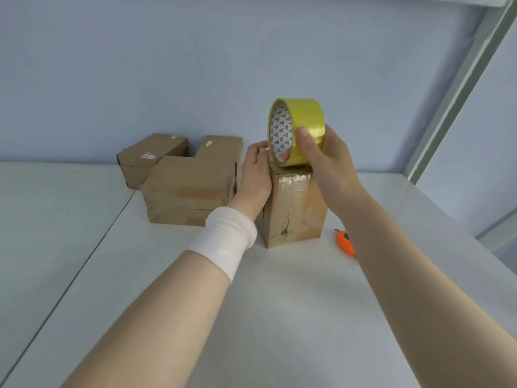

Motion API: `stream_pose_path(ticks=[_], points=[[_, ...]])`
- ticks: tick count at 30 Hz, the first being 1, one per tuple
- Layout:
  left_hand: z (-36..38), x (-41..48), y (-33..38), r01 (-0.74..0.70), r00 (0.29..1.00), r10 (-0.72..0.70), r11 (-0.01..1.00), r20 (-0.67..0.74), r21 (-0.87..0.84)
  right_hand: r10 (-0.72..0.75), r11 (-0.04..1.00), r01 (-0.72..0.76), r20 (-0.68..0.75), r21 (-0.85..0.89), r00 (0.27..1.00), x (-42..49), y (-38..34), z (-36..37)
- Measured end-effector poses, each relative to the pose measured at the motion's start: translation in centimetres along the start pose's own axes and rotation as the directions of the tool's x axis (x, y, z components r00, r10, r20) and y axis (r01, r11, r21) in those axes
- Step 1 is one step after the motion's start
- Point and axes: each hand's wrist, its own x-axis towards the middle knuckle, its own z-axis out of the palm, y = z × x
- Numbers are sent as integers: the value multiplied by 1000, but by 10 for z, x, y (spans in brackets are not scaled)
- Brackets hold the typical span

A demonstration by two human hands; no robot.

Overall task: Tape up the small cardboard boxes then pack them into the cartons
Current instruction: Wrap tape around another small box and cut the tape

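From the head view, your right grip (324, 158) is closed around the yellow tape roll (300, 127). The thumb presses the roll's outer band on the near side, and a fingertip shows through the patterned core. The roll stands on edge, its lower rim just above or touching the top of the upright small box (293, 211); you cannot tell which.

That box stands on end on the desk (279, 317), directly under the roll and between your two wrists. A glossy strip of tape runs down its near face.

Your left grip (256, 169) sits at the box's top left edge with its fingers curled over the top. The thumb lies just beside the roll. A white wristband (226, 242) circles that wrist.

To the left of that hand, a stack of two boxes (190, 189) lies flat. Two more boxes (151, 155) stand behind it against the wall.

An orange cutter (345, 243) lies on the desk near the upright box's right side, partly hidden by your right forearm.
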Motion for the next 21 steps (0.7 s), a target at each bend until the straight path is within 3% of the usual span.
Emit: stream_pose_path(ticks=[3, 7, 10, 16, 21], points=[[1, 4, -1, 25, 999, -25, 1000, 32, -8, -37, 997, 44, -104, 65, 994, -9, -9, -5], [1, 1, 0, 18, 999, -17, 999, 38, -31, -51, 987, 56, -37, 150, 998, -29, -7, -16], [0, 1, 1, -15, 1000, 15, 1000, 26, -12, -88, 995, 86, 32, 53, 996, -36, -1, -13], [0, 6, 0, 7, 1000, -8, 1000, 27, 15, -131, 991, 130, -59, -15, 990, -59, -5, -12], [-1, 4, -4, -56, 998, 55, 998, 40, 40, 53, 998, -53, -25, -40, 998, -108, 26, -19]])
